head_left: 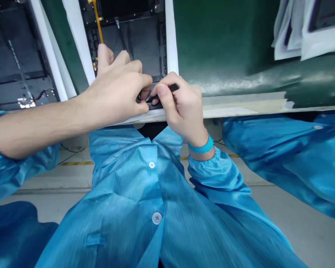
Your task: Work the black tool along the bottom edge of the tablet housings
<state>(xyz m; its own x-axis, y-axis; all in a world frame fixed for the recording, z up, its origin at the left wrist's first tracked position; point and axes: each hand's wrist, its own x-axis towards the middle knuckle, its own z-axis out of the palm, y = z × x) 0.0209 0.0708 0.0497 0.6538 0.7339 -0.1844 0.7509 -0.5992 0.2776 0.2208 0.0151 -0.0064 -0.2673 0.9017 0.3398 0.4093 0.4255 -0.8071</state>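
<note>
An opened electronic device (145,37) with a dark grey interior lies on white sheeting at the table's front edge. Over its lower part, my left hand (120,87) is closed, thumb and index finger pinched around a small dark part (139,98) that I cannot make out. My right hand (182,102) grips a slim black tool (174,88), which looks like tweezers. Its tip meets the left fingertips at the device's lower edge. The fingers hide most of that contact spot.
Another opened device (13,56) lies to the left. White sheets (290,33) with a dark panel are at the upper right of the green table mat (220,44). Tape (240,104) runs along the table edge. A person's blue sleeve (281,149) is close on the right.
</note>
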